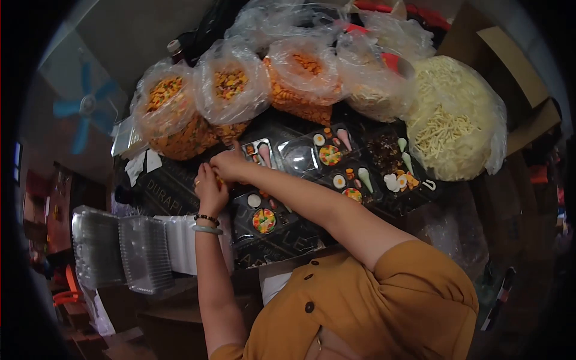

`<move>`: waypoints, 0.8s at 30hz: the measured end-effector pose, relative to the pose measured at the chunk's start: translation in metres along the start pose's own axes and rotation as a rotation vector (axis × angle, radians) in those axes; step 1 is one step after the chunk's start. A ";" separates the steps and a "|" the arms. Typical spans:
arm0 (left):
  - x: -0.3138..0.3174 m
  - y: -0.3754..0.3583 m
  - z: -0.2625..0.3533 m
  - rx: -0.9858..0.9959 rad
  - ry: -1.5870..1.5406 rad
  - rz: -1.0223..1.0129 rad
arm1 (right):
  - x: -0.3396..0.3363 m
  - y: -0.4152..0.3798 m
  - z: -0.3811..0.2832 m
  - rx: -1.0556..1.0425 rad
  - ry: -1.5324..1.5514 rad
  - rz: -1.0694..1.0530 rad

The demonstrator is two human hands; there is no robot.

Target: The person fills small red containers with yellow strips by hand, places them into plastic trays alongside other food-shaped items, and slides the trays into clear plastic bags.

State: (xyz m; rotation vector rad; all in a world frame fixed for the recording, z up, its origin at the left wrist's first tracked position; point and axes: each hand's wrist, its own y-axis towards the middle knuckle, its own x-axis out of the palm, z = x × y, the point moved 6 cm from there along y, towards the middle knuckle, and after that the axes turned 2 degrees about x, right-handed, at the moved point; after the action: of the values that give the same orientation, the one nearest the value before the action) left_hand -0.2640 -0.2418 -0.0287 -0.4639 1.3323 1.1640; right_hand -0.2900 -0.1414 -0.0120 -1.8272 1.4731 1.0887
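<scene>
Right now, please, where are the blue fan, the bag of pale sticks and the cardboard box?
Blue fan (87,105): head view, hub.
Bag of pale sticks (494,141): head view, clear right side.
Cardboard box (513,67): head view, light flap.

Dim, murky indoor light here, with no lamp in view. We're getting white glare off the plastic bags (237,81) at the far side of the table (171,195), and a sharp shine on the clear tray (298,157) nearer its middle. The dark tabletop sinks into shadow, and the area right of the table goes almost black. Wide-lens bending everywhere: the room curves around the table, corners falling to black. Soft, grainy detail throughout; the blue fan (87,105), beyond the table's left side, looks hazy and smeared.
</scene>
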 end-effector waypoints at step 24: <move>-0.002 -0.006 0.004 -0.176 0.103 -0.332 | -0.204 -0.459 0.211 0.657 -0.325 0.942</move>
State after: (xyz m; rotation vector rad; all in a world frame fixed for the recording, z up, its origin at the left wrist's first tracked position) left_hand -0.2567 -0.2419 -0.0280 -0.8496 1.1891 0.9928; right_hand 0.0859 0.2522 0.0187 -0.4489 2.1795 1.0163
